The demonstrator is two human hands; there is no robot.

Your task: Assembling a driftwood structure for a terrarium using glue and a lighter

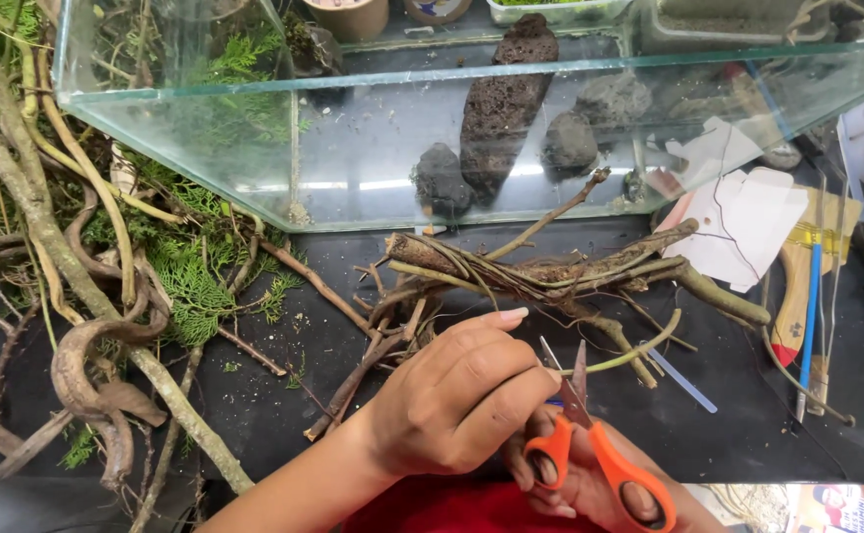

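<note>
My left hand [456, 400] reaches in from the lower left, its fingers closed on the near end of a thin green twig [639, 347]. That twig belongs to a bundle of brown branches [540, 271] lying on the black mat. My right hand [575, 489], mostly hidden under the left one, grips orange-handled scissors [600, 459]. The scissor blades stand slightly apart, pointing up, right at the twig beside my left fingertips. My left index finger stretches toward the bundle.
A glass tank [205, 158] at the back holds dark lava rocks [501, 109]. Twisted roots [86, 355] and green fern-like sprigs [195, 281] fill the left side. White paper scraps [748, 222], a wooden-handled tool [797, 296] and a thin blue stick [683, 380] lie on the right.
</note>
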